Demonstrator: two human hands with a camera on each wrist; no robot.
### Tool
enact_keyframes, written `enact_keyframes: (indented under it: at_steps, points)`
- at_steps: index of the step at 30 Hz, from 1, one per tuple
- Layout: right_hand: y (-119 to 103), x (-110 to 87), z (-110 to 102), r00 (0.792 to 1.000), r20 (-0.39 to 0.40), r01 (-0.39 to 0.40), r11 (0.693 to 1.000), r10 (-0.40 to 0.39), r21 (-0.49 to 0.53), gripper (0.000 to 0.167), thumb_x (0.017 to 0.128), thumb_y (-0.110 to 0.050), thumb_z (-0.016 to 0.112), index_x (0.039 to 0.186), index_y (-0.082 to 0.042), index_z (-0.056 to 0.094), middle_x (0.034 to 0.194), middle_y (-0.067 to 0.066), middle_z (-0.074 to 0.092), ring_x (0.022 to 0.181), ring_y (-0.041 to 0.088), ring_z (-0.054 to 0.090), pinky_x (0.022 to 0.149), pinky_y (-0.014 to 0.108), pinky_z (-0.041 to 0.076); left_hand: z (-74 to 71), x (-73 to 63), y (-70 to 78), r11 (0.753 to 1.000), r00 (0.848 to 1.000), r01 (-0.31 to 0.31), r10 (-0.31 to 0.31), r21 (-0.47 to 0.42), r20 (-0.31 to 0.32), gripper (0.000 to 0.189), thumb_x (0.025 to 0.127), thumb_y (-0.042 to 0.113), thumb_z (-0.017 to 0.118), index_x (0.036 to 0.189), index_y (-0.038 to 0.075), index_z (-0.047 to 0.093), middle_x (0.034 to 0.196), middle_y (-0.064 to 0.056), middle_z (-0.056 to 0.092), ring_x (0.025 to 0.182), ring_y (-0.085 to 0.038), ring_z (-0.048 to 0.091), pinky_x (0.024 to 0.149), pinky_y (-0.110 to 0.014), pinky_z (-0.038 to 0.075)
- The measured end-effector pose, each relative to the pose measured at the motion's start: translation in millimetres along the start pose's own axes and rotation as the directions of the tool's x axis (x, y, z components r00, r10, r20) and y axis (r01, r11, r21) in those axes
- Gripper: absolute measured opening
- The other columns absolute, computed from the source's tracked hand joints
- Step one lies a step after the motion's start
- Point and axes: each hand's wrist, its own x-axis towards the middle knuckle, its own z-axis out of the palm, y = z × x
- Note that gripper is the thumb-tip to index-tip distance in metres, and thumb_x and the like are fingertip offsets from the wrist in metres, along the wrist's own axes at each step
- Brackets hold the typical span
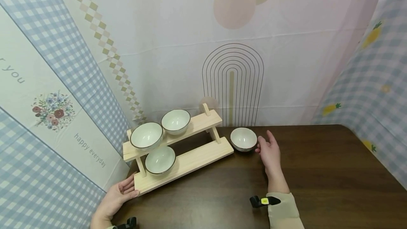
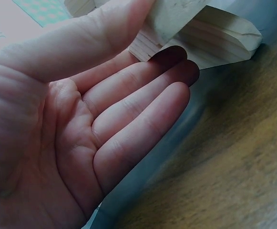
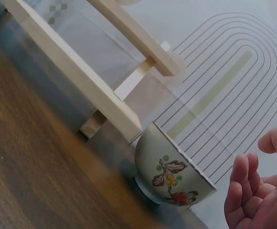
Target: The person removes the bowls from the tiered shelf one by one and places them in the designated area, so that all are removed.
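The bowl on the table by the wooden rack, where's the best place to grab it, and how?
Probably the rim, from the right side: thumb inside, fingers outside. The bowl stands upright with its mouth open upward, the rack sits close on its left, and the right hand is beside it.

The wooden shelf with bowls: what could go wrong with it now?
If the left grip jerks the two-tier wooden shelf by its end, the three bowls on it might slide or tip off. The painted bowl beside the shelf's other end could get knocked if the shelf shifts. The right grip, close to that bowl, might bump it too.
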Motion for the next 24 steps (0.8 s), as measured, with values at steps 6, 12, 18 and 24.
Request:
enact_keyframes:
  at_steps: [6, 12, 18, 24]
  points:
    - [-4, -1.9, 3, 0.998, -0.021, 0.057, 0.998, -0.056, 0.039, 0.065, 0.112, -0.028, 0.053, 0.171, -0.015, 0.029, 0.085, -0.001, 0.061, 0.07, 0.006, 0.062, 0.069, 0.019, 0.056, -0.1, 1.2, -1.3, 1.0, 1.0, 0.002, -0.002, 0.002, -0.004, 0.083, 0.097, -0.004, 0.075, 0.157, -0.024, 0.02, 0.158, -0.044, 0.03, 0.11, 0.006, 0.062, 0.096, -0.016, 0.054]
    - [-12, -2.4, 5, 0.997, -0.013, 0.075, 0.996, -0.075, 0.038, 0.062, 0.112, -0.026, 0.053, 0.169, -0.016, 0.034, 0.089, 0.003, 0.063, 0.072, 0.007, 0.062, 0.071, 0.019, 0.057, 1.6, 2.2, -0.5, 1.0, 1.0, -0.004, 0.004, 0.001, -0.008, 0.083, 0.096, -0.005, 0.075, 0.156, -0.024, 0.02, 0.157, -0.044, 0.03, 0.11, 0.006, 0.063, 0.096, -0.016, 0.055]
    - [-18, 0.9, 8, 0.994, 0.034, 0.101, 0.995, -0.102, 0.027, 0.06, 0.112, -0.026, 0.055, 0.168, -0.014, 0.037, 0.089, 0.003, 0.064, 0.074, 0.009, 0.063, 0.07, 0.019, 0.056, 4.9, 2.3, 0.7, 1.0, 1.0, -0.007, 0.007, -0.013, 0.006, 0.084, 0.097, -0.004, 0.074, 0.156, -0.025, 0.018, 0.157, -0.046, 0.028, 0.11, 0.007, 0.063, 0.097, -0.017, 0.055]
    - [-20, 3.2, 17, 0.99, 0.072, 0.119, 0.992, -0.121, 0.027, 0.055, 0.112, -0.023, 0.055, 0.164, -0.012, 0.043, 0.084, 0.001, 0.064, 0.071, 0.01, 0.063, 0.07, 0.022, 0.057, 7.7, 2.1, 0.1, 1.0, 0.999, -0.023, 0.024, -0.016, 0.034, 0.085, 0.099, -0.003, 0.073, 0.155, -0.026, 0.015, 0.157, -0.047, 0.025, 0.112, 0.008, 0.062, 0.098, -0.017, 0.055]
